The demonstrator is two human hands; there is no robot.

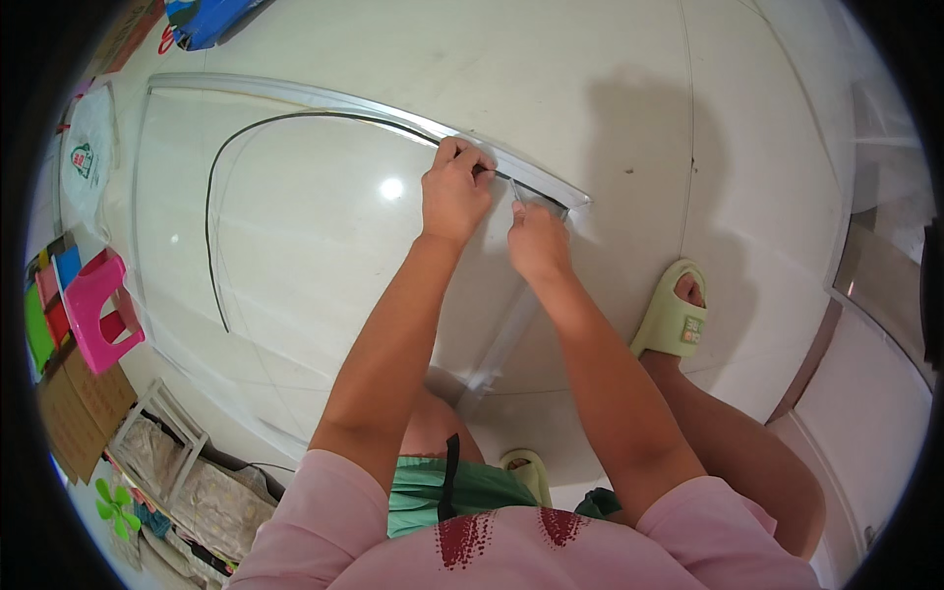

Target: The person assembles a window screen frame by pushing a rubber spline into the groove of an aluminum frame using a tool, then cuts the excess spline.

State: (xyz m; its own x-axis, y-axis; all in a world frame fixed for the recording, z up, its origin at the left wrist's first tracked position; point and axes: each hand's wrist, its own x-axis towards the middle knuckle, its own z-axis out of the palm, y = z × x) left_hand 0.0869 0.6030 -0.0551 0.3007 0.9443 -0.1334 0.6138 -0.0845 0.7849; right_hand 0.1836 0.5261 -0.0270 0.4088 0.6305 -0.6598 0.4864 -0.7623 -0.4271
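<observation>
We see left hand [457,192] pinching black strip [207,209] at far edge of framed panel [315,216], likely keeping it aligned; right hand [539,239] curled tight round thin metal tool [515,189], tip by strip near far-right corner, presumably for pressing.

We wear a pale pink short-sleeved shirt [580,562] with two dark red speckled prints [464,539], green shorts [418,492] with a black strap [450,477], and light green open-toed slides [663,320].
</observation>
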